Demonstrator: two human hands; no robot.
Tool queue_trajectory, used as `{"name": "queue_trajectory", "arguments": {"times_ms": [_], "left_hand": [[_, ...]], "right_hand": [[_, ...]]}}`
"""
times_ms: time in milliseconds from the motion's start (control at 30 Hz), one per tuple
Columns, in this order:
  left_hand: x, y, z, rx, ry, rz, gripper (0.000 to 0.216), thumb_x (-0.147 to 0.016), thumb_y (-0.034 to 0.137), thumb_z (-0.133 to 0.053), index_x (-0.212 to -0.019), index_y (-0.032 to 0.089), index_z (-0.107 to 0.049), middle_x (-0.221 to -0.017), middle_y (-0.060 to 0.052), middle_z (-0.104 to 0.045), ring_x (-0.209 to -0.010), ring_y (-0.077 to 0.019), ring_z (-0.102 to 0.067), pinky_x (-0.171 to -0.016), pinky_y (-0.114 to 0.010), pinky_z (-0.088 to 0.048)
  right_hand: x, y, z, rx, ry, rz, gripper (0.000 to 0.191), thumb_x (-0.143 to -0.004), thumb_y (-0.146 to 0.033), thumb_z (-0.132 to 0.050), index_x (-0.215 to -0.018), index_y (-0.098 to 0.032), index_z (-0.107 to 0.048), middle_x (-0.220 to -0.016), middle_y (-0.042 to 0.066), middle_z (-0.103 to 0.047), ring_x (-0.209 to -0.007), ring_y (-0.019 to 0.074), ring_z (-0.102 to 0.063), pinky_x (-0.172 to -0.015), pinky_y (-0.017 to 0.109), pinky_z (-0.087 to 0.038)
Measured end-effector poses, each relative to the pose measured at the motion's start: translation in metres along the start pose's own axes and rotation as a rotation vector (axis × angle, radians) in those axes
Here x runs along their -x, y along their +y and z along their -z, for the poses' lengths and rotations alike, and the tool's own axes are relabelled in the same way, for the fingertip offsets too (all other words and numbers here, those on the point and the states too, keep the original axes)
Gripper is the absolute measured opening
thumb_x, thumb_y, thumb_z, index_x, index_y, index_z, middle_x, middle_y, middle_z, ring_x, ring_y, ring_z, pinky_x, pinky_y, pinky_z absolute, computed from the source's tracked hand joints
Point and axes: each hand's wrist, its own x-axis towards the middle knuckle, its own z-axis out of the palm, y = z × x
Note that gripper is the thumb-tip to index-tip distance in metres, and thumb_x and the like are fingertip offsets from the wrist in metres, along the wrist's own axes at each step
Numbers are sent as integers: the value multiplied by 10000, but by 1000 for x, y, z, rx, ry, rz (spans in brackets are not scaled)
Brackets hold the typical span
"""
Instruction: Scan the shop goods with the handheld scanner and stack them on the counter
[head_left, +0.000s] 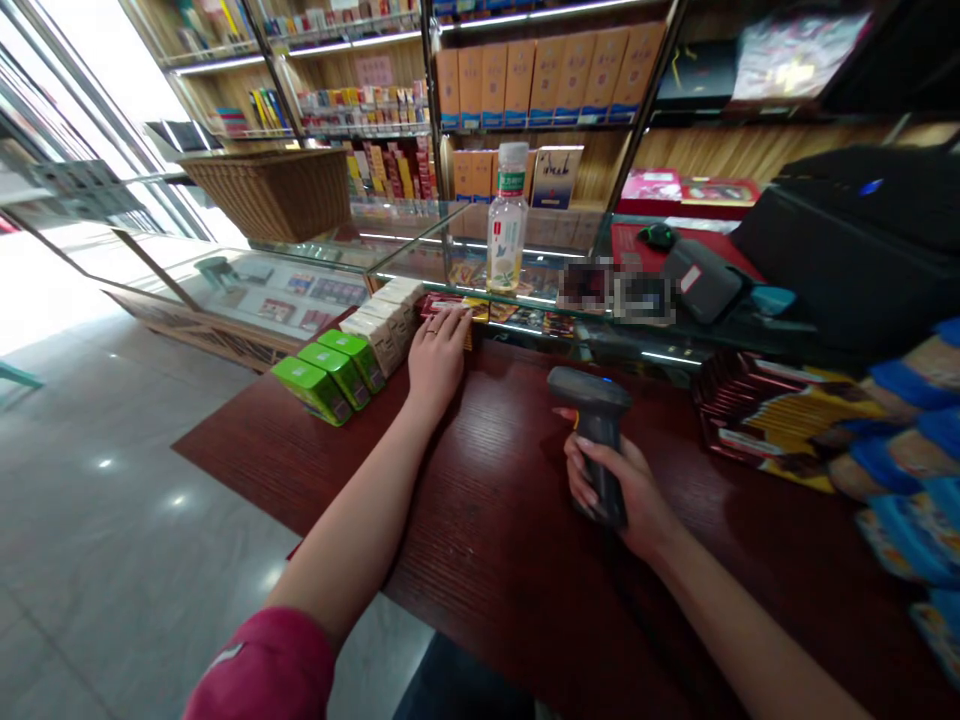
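My right hand (611,480) is wrapped round the handle of a black barcode scanner (590,392), held above the dark wooden counter with its head pointing left. My left hand (439,355) is stretched forward, palm down, its fingers laid over red and yellow packets (474,310) at the counter's back edge. The fingers partly hide these packets. Just left of that hand stands a row of white packs (382,325). Several bright green boxes (330,372) are lined up nearer to me.
A clear bottle (508,220) stands on the glass case behind the counter. At right lie stacked red and yellow packets (772,415) and blue-and-tan packs (911,450). A wicker basket (270,190), a black mouse (658,236) and a dark terminal (862,220) sit further back.
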Motion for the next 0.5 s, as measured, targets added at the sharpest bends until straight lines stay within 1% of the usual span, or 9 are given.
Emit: {"name": "queue_trajectory", "arguments": {"times_ms": [67, 200, 267, 400, 500], "left_hand": [[1, -1, -2, -29, 3, 7, 553, -1023, 111, -440, -1554, 231, -539, -1608, -111, -531, -1537, -292, -448, -1291, -526, -328], [0, -10, -7, -65, 10, 30, 630, -986, 81, -439, -1606, 190, -456, -1679, -141, -415, -1588, -304, -358, -1290, -540, -329], [0, -16, -10, -63, 10, 37, 672, -967, 63, -432, -1626, 193, -416, -1708, -140, -361, -1607, -297, -317, -1290, -537, -330], [-3, -31, -20, 9, -1, -4, 771, -904, 20, -445, -1651, 181, -342, -1744, -142, -282, -1642, -274, -211, -1316, -512, -283], [-5, -42, -28, 91, -22, -41, 811, -873, 14, -457, -1657, 156, -304, -1763, -152, -215, -1659, -271, -121, -1331, -517, -233]], "right_hand": [[0, -1, -1, -7, 6, 2, 346, -761, -412, -839, -952, -210, -632, -670, -63, -523, -380, 61, -404, -358, 230, -352], [0, -1, -2, -23, 6, 2, 378, -763, -402, -835, -1032, -214, -647, -678, -65, -533, -386, 62, -406, -363, 228, -359], [1, 0, -2, -30, 14, 6, 397, -758, -397, -836, -1058, -215, -650, -674, -66, -538, -387, 62, -410, -365, 227, -361], [1, 1, -1, -36, 43, 34, 452, -755, -405, -830, -1123, -220, -642, -659, -75, -533, -381, 69, -410, -351, 228, -366], [1, -1, -3, -43, 60, 74, 523, -746, -407, -827, -1193, -230, -622, -644, -89, -526, -380, 69, -409, -355, 219, -372]]}}
